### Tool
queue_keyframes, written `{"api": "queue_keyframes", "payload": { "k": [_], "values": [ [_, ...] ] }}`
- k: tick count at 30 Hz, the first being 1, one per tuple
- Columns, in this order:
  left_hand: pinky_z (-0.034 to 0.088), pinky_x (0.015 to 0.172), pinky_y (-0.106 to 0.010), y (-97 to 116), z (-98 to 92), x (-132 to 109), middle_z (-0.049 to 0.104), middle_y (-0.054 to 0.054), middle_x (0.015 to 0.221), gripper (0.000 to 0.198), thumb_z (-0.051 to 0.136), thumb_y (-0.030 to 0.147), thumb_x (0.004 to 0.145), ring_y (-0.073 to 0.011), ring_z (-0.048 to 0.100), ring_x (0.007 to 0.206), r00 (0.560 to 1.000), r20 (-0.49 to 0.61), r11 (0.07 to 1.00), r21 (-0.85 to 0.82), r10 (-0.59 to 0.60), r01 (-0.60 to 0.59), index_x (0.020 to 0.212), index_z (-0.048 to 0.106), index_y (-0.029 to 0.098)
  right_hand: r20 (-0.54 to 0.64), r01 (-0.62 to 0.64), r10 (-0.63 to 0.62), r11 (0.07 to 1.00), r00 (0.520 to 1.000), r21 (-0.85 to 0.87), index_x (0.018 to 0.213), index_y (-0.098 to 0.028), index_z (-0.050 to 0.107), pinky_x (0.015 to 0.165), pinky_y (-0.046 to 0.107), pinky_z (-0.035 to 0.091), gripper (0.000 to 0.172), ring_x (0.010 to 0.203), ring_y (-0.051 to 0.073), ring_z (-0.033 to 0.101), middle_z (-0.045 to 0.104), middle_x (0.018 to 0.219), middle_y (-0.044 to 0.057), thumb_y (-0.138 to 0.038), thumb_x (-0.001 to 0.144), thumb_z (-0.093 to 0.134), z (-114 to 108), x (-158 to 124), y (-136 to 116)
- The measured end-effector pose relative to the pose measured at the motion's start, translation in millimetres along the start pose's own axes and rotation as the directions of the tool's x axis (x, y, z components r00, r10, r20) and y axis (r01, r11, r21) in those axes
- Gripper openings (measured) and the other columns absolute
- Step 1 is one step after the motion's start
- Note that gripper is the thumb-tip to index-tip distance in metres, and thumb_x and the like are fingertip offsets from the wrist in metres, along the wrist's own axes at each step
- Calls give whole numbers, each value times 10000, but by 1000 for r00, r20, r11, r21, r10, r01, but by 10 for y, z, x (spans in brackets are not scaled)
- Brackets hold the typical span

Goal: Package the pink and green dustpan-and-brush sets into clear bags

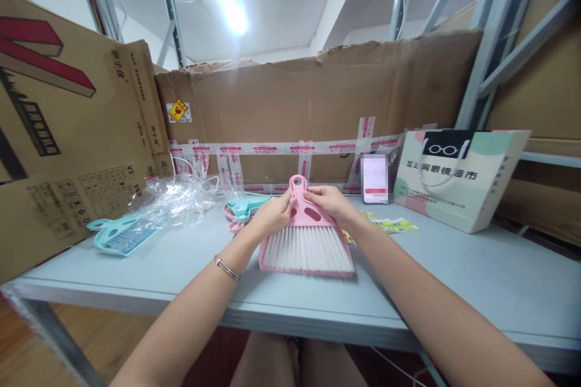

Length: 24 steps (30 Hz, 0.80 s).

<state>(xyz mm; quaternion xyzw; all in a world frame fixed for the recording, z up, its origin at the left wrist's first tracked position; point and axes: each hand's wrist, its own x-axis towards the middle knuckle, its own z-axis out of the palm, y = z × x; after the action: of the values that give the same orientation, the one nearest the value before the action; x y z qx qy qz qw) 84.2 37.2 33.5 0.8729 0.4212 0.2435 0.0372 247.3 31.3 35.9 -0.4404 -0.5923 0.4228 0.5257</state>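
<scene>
A pink hand brush (313, 248) with white bristles lies nested in a pink dustpan (263, 261), bristles toward me, on the table. My left hand (276, 211) pinches the set on the left of its handle. On the other side of the handle, my right hand (327, 201) grips it with thumb and fingers closed. Just left of my left hand lie more brush-and-dustpan pieces, a teal one (244, 208) on top of pink ones. Yellow-green printed packaging (393, 225) is partly hidden behind my right forearm.
A teal brush set (122, 236) in clear plastic lies at left, near crumpled clear bags (188, 196). A phone (376, 178) leans at the back beside a paper bag (458, 178). Cardboard boxes (281, 103) wall the grey table (190, 281).
</scene>
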Motion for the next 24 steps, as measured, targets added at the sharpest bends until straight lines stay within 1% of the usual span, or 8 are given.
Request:
{"api": "queue_keyframes", "payload": {
  "k": [2,4,6,11,14,18,21,24],
  "values": [
    [395,656,-276,6,-8,-4,657,-76,865,422,211,344,915,-230,610,776,1000,3,1000,6,-13,13,1255,425,215,63,-34,31,998,998,48,809,-145,717,576,227,450,246,601,127,578,680,679,24,-332,650,698,-16,-3,15],
    [392,643,-278,21,-18,-12,657,-77,863,418,215,342,914,-234,611,767,1000,15,999,23,-26,25,1247,434,218,69,-68,64,996,996,50,809,-139,717,562,226,450,262,587,126,577,680,670,31,-340,642,707,-18,-6,22],
    [389,629,-276,34,-23,-18,657,-72,846,411,216,336,915,-229,611,744,999,27,999,34,-33,32,1238,441,220,23,-70,70,998,997,7,767,-128,719,546,223,439,242,559,118,560,670,642,32,-334,639,709,-9,-5,27],
    [389,623,-272,30,-6,-12,654,-65,826,396,214,332,921,-215,609,728,999,25,999,48,-26,24,1234,427,219,-94,-21,7,988,996,-150,637,-122,704,508,232,389,219,492,97,483,597,536,5,-341,635,695,26,36,57],
    [398,633,-276,22,3,-6,653,-67,823,390,216,327,923,-213,608,728,999,25,998,64,-28,27,1236,421,216,-114,-2,-20,981,993,-194,578,-116,682,494,238,359,233,474,91,446,552,489,-7,-344,622,693,38,68,71],
    [415,659,-278,7,13,3,655,-69,828,390,221,327,924,-209,610,738,999,24,997,65,-37,35,1235,424,208,-114,-1,-22,980,993,-197,608,-115,685,494,237,349,224,479,90,443,552,499,-10,-338,623,683,33,78,69],
    [423,683,-283,-20,21,18,659,-64,833,395,226,332,921,-208,608,752,999,12,999,26,-31,31,1229,442,211,-91,12,-29,983,995,-182,635,-118,687,504,238,362,245,493,94,461,578,530,-2,-362,639,666,28,60,67],
    [427,721,-288,-46,22,26,663,-48,862,398,246,351,913,-198,602,770,1000,-2,993,-118,-15,14,1209,474,215,-53,24,-31,990,998,-142,683,-122,693,554,247,407,274,546,113,517,636,619,21,-392,639,668,44,32,56]
  ]
}}
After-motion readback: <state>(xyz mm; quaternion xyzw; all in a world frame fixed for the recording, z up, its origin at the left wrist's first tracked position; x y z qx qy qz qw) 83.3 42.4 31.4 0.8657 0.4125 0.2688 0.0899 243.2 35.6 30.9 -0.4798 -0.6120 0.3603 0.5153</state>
